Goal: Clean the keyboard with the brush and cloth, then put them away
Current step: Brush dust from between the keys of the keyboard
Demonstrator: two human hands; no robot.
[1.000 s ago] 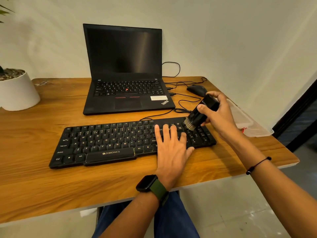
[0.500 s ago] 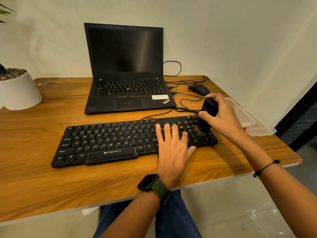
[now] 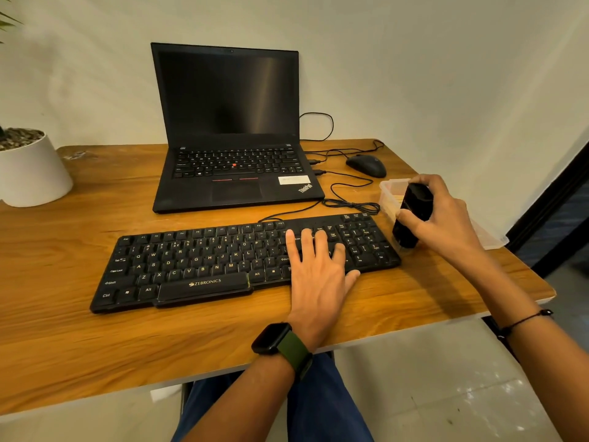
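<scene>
A black keyboard (image 3: 204,260) lies across the wooden desk (image 3: 63,330). My left hand (image 3: 318,272) rests flat on its right-hand keys, fingers straight. My right hand (image 3: 446,218) grips a black brush (image 3: 411,215), held nearly upright just off the keyboard's right end, its lower end close to the desk. The bristles are hard to make out. No cloth is in view.
An open black laptop (image 3: 229,138) stands behind the keyboard. A black mouse (image 3: 366,164) and its cables (image 3: 350,204) lie at the back right. A clear plastic box (image 3: 390,193) sits behind my right hand. A white plant pot (image 3: 28,170) is at the far left.
My right hand has carried the brush rightwards, off the keyboard's number pad to just past its right end. My left hand has stayed flat on the keys.
</scene>
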